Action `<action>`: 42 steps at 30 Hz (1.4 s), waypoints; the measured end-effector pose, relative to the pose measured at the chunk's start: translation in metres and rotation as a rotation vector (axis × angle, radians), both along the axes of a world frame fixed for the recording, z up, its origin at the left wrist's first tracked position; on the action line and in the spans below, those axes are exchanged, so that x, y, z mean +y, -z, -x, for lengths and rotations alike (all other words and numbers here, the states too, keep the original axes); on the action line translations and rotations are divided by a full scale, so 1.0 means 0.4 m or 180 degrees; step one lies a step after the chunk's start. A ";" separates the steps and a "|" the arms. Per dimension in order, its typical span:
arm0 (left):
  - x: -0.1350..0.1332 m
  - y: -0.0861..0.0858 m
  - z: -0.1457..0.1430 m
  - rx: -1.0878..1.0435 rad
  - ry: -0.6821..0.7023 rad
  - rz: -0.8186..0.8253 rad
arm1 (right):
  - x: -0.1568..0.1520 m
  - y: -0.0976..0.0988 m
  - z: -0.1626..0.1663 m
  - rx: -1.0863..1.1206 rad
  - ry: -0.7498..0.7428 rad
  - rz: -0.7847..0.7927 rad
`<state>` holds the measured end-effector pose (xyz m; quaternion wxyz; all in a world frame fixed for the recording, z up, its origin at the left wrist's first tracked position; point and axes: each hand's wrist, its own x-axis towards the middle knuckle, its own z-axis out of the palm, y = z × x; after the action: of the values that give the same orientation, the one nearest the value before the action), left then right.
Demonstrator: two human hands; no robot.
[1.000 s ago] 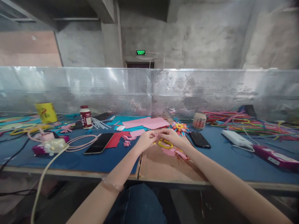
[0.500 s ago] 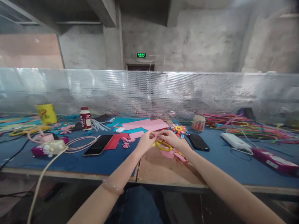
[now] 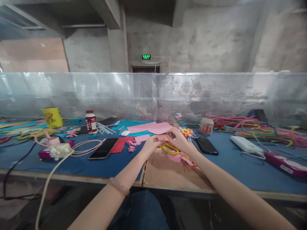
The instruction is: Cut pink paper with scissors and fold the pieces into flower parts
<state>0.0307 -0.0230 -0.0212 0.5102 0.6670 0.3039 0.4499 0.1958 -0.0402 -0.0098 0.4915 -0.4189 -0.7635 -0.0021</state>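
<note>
My left hand [image 3: 151, 144] is closed, pinching a small pink paper piece [image 3: 161, 139] between thumb and fingertips. Just to its right, my right hand [image 3: 179, 139] is curved, with a gap between thumb and fingers and nothing visible in it. Below the hands lie yellow-handled scissors [image 3: 170, 149], their blades partly hidden. Pink paper scraps [image 3: 174, 158] rest on the brown board [image 3: 165, 174] near my right wrist. Behind the right hand is a yellow-and-orange paper flower [image 3: 187, 131]. Pink paper sheets [image 3: 141, 127] lie beyond the left hand.
A phone [image 3: 104, 149] and red paper [image 3: 119, 144] are to the left, another phone [image 3: 206, 146] to the right. Farther out stand a maroon-capped bottle [image 3: 91, 122], a yellow tin [image 3: 52, 118] and a jar [image 3: 206, 126]. A perforated metal screen [image 3: 115, 95] runs behind the table.
My right hand has moved slightly up and away from the left, its fingers parting from the pink piece. The left hand keeps its pinch. The view has shifted a little.
</note>
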 end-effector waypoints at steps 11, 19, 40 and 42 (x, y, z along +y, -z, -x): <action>-0.006 0.003 0.004 -0.0304 0.0088 0.0154 | -0.012 0.002 0.008 -0.1414 0.0051 -0.0680; -0.013 0.002 0.009 -0.0447 0.0385 -0.0029 | -0.019 0.000 0.007 -0.1534 0.0083 -0.0684; -0.009 0.005 0.006 -0.0431 0.0372 -0.0264 | -0.008 0.015 0.008 -0.1513 0.0337 -0.0945; -0.007 0.006 0.005 -0.0428 0.0381 -0.0276 | -0.004 0.017 0.007 -0.1475 0.0323 -0.0902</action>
<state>0.0286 -0.0259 -0.0236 0.5260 0.6737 0.2089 0.4752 0.1929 -0.0420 -0.0166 0.3568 -0.3720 -0.8257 -0.2292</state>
